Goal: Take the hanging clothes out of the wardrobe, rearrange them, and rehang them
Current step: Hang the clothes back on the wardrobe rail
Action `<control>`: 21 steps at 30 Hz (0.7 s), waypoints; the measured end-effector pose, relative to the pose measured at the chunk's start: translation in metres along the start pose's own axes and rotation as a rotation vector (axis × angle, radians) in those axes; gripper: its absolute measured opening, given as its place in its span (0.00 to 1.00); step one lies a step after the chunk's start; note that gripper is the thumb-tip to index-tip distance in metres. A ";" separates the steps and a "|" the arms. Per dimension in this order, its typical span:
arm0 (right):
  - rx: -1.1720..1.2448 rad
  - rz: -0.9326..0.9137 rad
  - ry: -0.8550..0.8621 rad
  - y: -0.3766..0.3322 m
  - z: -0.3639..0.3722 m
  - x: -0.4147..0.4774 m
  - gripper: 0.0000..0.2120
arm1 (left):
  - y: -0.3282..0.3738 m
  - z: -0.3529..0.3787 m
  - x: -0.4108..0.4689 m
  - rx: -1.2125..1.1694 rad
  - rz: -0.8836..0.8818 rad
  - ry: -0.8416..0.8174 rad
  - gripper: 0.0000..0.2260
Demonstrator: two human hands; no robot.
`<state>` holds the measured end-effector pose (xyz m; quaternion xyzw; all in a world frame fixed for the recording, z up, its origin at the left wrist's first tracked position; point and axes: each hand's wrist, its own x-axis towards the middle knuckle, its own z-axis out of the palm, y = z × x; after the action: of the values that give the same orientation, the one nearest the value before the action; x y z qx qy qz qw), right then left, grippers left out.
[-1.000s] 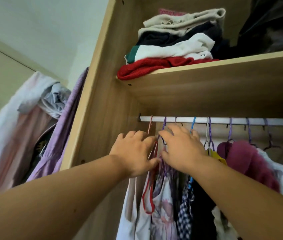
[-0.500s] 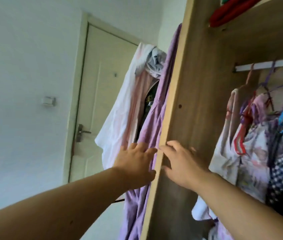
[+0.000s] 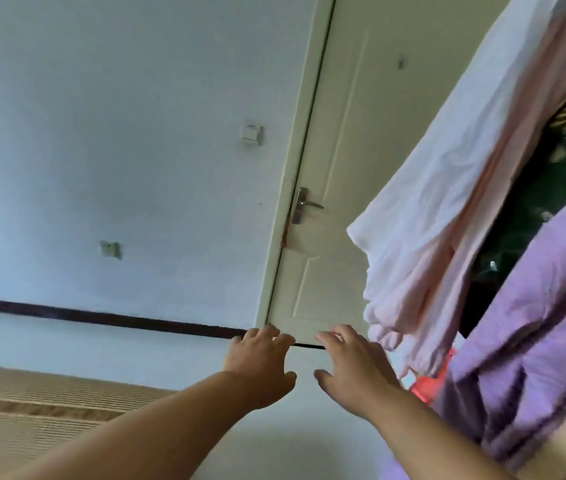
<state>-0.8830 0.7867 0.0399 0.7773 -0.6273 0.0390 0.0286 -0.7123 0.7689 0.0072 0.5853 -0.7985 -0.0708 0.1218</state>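
left hand (image 3: pixel 260 365) and right hand (image 3: pixel 356 370) reach forward, each grip spread and empty: between garments, i judge, with the nearby purple garment (image 3: pixel 534 341) the likely next grasp.

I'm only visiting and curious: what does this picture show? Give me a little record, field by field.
left hand: empty, fingers relaxed, held out in front
right hand: empty, fingers spread, beside the left
clothes at right: white garment, pink garment, dark patterned garment, purple garment, all hanging
background: door with door handle; light switch on wall
wardrobe rail: not in view
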 end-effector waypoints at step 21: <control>0.129 -0.650 -0.242 -0.138 0.116 0.369 0.27 | -0.259 0.007 0.136 0.076 -0.769 0.067 0.25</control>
<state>-0.6675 0.4464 -0.0398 0.9355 -0.3422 -0.0248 -0.0843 -0.5154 0.5602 -0.0505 0.8480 -0.5185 -0.0626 0.0904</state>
